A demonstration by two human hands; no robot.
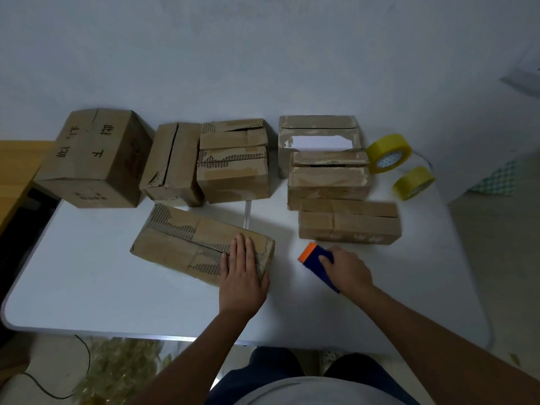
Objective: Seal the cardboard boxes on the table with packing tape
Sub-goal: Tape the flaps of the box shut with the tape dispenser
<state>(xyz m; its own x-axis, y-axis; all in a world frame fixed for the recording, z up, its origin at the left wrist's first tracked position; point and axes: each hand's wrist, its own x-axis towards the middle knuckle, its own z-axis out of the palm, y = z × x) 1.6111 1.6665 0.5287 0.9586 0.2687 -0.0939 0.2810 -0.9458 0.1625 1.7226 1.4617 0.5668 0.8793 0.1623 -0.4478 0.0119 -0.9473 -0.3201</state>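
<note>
A long worn cardboard box (187,241) lies at an angle on the white table (87,287) in front of me. My left hand (242,276) rests flat on its right end, fingers straight. My right hand (347,270) grips a blue tool with an orange tip (314,255), lying on the table to the right of that box. Two rolls of yellowish packing tape (388,153) (413,182) stand at the far right. Behind them and to the left sit several more boxes, among them a flat one (349,222) just beyond my right hand.
Along the back stand a large printed box (96,159), a box with an open seam (172,165), a torn box (233,162) and two stacked boxes (324,159). A wooden surface (17,168) adjoins the table's left side. A cable lies on the floor below.
</note>
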